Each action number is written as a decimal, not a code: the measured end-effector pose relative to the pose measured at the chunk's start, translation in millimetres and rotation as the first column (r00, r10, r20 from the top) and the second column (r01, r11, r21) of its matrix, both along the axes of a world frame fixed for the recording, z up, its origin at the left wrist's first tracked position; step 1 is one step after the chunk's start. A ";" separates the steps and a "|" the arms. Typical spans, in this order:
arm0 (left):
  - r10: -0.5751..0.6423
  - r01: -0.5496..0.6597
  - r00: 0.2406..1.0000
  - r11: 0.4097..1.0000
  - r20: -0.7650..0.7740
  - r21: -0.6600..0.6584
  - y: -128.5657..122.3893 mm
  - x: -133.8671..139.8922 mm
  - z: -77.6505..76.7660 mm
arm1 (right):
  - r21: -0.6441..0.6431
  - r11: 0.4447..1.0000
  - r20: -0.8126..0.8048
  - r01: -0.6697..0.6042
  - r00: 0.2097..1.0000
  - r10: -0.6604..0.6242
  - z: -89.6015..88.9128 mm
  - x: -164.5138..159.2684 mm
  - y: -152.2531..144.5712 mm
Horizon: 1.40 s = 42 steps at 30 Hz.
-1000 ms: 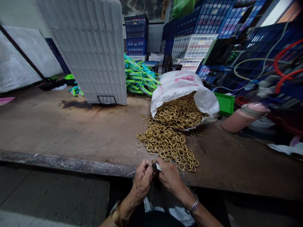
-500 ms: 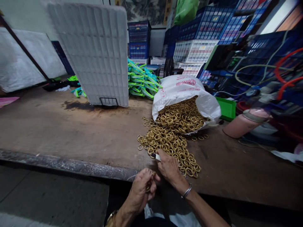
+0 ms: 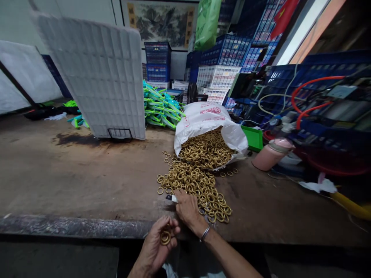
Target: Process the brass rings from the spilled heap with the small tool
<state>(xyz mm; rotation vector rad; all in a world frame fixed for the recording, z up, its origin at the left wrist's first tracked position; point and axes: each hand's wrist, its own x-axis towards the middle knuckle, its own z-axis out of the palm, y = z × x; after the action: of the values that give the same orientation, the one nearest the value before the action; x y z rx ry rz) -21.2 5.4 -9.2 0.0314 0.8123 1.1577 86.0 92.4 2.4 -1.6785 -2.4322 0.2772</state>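
Note:
My left hand (image 3: pixel 158 241), at the table's front edge, curls around several brass-coloured rings (image 3: pixel 165 237) that show between thumb and fingers. Just beyond it, my right hand (image 3: pixel 187 207) reaches over the edge of a loose pile of the same rings (image 3: pixel 188 175). A small white tool with a black, slanted tip (image 3: pixel 172 198) sticks out to the left from the right hand's grip. Its fingertips are at the rings, and whether they pinch one is hidden. Behind, a white woven sack (image 3: pixel 203 114) lies on its side with rings spilling from its mouth.
On the brown table (image 3: pixel 87 181) a tall pale ribbed panel (image 3: pixel 98 77) stands in a black wire rack at left. Green and turquoise pieces (image 3: pixel 162 106) are heaped behind. A pink bottle (image 3: pixel 272 154) and a green tray (image 3: pixel 252 138) are at right. Stacked crates (image 3: pixel 217 77) stand behind.
The view has swung right and up a little. My left hand has turned so that the rings in it show more. My right hand stays by the pile with the white tool.

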 end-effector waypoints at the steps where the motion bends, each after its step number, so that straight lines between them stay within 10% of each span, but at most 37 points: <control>1: -0.001 0.001 1.000 1.000 -0.009 0.001 1.1 -0.3 1.7 | 0.007 1.000 -0.054 0.004 0.999 -0.004 0.4 2.3 0.7; 4: -0.001 0.002 1.000 0.999 -0.016 0.045 5.6 0.0 8.3 | -0.025 1.000 -0.332 0.016 0.943 -0.023 0.5 10.2 2.2; 8: 0.015 -0.009 0.997 0.996 -0.069 0.092 10.9 5.0 14.0 | -0.295 0.956 -0.725 0.001 0.651 -0.224 -1.2 18.8 -4.6; 16: 0.104 -0.048 0.965 0.973 -0.243 0.224 8.9 22.2 12.7 | -0.629 0.728 -0.775 -0.272 0.152 -0.613 9.7 17.3 -41.6; 24: 0.185 -0.061 0.859 0.963 -0.478 0.262 11.5 24.6 9.5 | -0.436 0.894 -0.803 -0.106 0.494 -0.333 5.5 24.2 -39.2; 31: 0.343 0.057 0.578 0.888 -0.741 0.456 4.0 19.9 6.3 | -0.320 0.947 -0.702 -0.042 0.681 -0.207 11.4 26.9 -38.9; 42: 0.024 0.199 0.786 0.936 -0.618 0.290 -2.5 20.7 20.5 | -0.380 0.919 -0.721 -0.103 0.656 -0.225 11.6 26.2 -44.7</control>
<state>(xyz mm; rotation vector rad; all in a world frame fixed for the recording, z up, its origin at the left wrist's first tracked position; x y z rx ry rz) -0.5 2.9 11.3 0.7715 1.1562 1.1969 112.2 47.7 13.9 -1.3423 -1.7239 1.2553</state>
